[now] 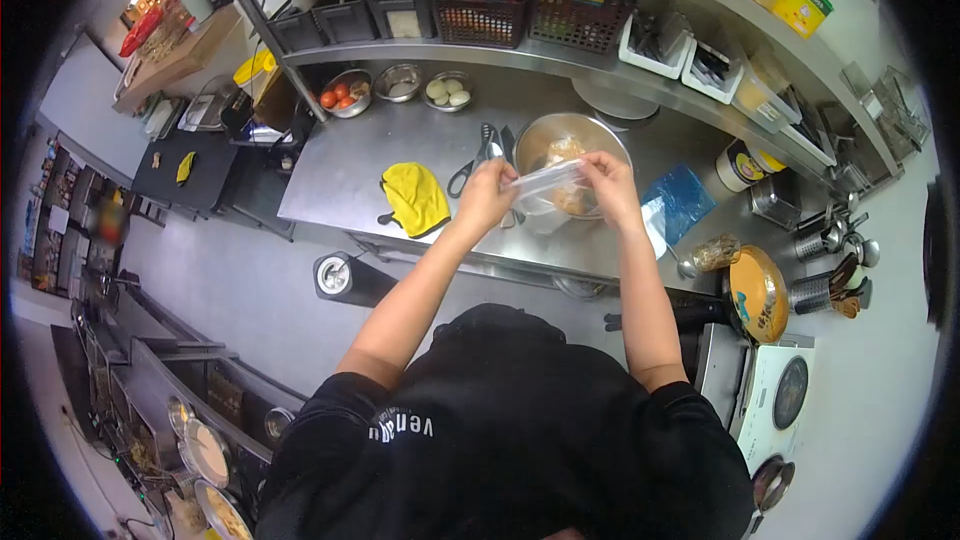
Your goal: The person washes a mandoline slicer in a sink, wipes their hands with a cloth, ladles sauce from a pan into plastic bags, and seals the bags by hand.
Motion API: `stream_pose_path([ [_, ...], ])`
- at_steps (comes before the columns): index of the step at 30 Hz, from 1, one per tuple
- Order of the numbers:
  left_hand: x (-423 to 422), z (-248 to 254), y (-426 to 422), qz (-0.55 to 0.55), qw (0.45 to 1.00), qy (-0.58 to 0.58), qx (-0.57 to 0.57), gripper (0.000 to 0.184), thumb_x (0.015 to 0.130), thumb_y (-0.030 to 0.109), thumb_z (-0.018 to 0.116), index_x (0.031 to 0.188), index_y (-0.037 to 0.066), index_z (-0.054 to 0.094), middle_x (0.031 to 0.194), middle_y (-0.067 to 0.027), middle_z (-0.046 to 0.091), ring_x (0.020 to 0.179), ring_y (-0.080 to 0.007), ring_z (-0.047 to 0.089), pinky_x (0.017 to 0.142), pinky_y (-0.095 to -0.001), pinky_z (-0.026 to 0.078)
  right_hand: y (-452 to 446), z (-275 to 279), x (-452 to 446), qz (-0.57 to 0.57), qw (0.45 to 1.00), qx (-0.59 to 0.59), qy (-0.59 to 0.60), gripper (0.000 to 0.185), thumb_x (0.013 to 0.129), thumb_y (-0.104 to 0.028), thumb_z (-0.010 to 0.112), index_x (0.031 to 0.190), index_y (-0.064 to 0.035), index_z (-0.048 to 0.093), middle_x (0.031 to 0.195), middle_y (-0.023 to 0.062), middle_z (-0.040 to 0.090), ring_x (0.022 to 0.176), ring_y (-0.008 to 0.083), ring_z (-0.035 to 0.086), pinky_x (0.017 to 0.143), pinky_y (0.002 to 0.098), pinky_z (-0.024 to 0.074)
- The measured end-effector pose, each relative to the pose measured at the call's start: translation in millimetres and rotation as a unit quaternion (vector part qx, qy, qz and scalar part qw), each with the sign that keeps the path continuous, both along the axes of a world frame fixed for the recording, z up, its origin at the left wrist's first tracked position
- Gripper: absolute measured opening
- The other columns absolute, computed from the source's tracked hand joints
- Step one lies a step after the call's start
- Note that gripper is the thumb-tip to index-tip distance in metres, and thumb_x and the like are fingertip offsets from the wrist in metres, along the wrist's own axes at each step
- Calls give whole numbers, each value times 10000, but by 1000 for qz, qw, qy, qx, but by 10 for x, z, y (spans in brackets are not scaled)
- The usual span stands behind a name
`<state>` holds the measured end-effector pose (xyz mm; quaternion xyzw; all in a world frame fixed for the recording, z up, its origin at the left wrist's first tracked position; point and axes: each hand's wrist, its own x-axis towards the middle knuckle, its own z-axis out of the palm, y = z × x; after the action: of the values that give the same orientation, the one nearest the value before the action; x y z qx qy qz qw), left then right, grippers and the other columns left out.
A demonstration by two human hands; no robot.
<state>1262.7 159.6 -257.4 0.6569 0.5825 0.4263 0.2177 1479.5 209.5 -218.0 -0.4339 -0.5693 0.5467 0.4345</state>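
two-handed pinch on clear plastic point(546, 181) | long axis crosswise, left hand point(487, 194) to right hand point(610, 188) | steel bowl point(534, 143) beneath, nearer right hand

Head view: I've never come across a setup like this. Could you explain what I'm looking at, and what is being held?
There is no robot here. The single picture comes from a camera worn on a person's head, looking forward and down. The left hand and right hand, both bare, hold a piece of thin clear plastic stretched between them; its exact kind is hard to tell. From this view it overlaps a large metal bowl with food inside. On the metal counter lie a yellow cloth and dark-handled scissors to the left, and blue plastic to the right. Small bowls stand further back.
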Motion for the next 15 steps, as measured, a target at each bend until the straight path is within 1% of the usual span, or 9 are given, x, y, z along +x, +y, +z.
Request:
stream_pose_path([
  [1, -60, -48, -39, 29, 999, 42, 15, 329, 725, 85, 696, 1020, 40, 559, 805, -49, 598, 670, -152, 564, 621, -297, 461, -49, -29, -45, 4, 1000, -3, 0, 132, 887, -99, 591, 947, 10, 634, 849, 55, 632, 742, 143, 616, 693, 257, 492],
  [3, -116, -131, -104, 31, 998, 30, -43, 243, 776, 83, 670, 982, 20, 556, 800, -61, 607, 668, -154, 584, 631, -289, 499, -150, -48, -139, 92, 964, -135, 212, 158, 892, -95, 580, 1022, -5, 585, 831, 32, 617, 747, 121, 595, 697, 250, 482],
  [4, -118, -173, -125, 25, 974, -192, -117, 189, 811, 77, 640, 966, 17, 552, 828, -70, 611, 680, -162, 599, 655, -290, 527, -159, -134, -170, 119, 941, -148, 280, 240, 885, -114, 596, 1100, -22, 541, 824, 16, 609, 747, 112, 577, 693, 245, 467],
  [5, -140, -211, -137, 16, 897, -403, -183, 136, 845, 72, 611, 951, 14, 548, 855, -80, 616, 691, -169, 614, 678, -291, 554, -181, -165, -193, 124, 941, -148, 279, 240, 885, -114, 596, 1100, -22, 541, 824, 16, 609, 747, 112, 577, 693, 245, 467],
  [8, -272, -151, -192, 45, 820, -532, -207, 94, 882, 29, 542, 973, 17, 529, 913, -93, 605, 782, -196, 635, 746, -311, 576, -348, -199, -276, 161, 984, -66, 43, 307, 851, -191, 664, 1105, -52, 561, 820, -2, 598, 733, 81, 549, 659, 227, 442],
  [9, -312, -121, -215, 51, 785, -581, -209, 112, 877, 15, 535, 988, 18, 523, 922, -91, 602, 809, -197, 635, 756, -314, 573, -380, -248, -308, 168, 983, -66, 45, 307, 851, -191, 664, 1105, -52, 561, 820, -2, 598, 733, 81, 549, 659, 227, 442],
  [11, -378, -107, -249, 35, 789, -580, -202, 175, 860, -16, 530, 1028, 18, 494, 898, -81, 593, 835, -181, 622, 771, -316, 561, -364, -432, -366, 169, 974, -66, -133, 288, 854, -240, 666, 1051, -40, 603, 841, -3, 609, 731, 75, 547, 649, 233, 444],
  [13, -422, -109, -315, -82, 778, -596, -180, 246, 850, -4, 512, 1085, 9, 441, 960, -102, 575, 869, -199, 600, 771, -341, 520, -282, -621, -363, 148, 971, -87, -166, 266, 873, -260, 638, 1009, -31, 631, 893, 21, 627, 768, 108, 573, 661, 268, 471],
  [15, -477, -174, -385, -135, 774, -591, -183, 290, 845, 25, 550, 1111, 40, 436, 940, -64, 568, 844, -148, 576, 746, -308, 492, -264, -687, -413, 106, 961, -229, 113, 238, 893, -252, 603, 987, -34, 627, 935, 45, 636, 822, 151, 594, 719, 321, 490],
])
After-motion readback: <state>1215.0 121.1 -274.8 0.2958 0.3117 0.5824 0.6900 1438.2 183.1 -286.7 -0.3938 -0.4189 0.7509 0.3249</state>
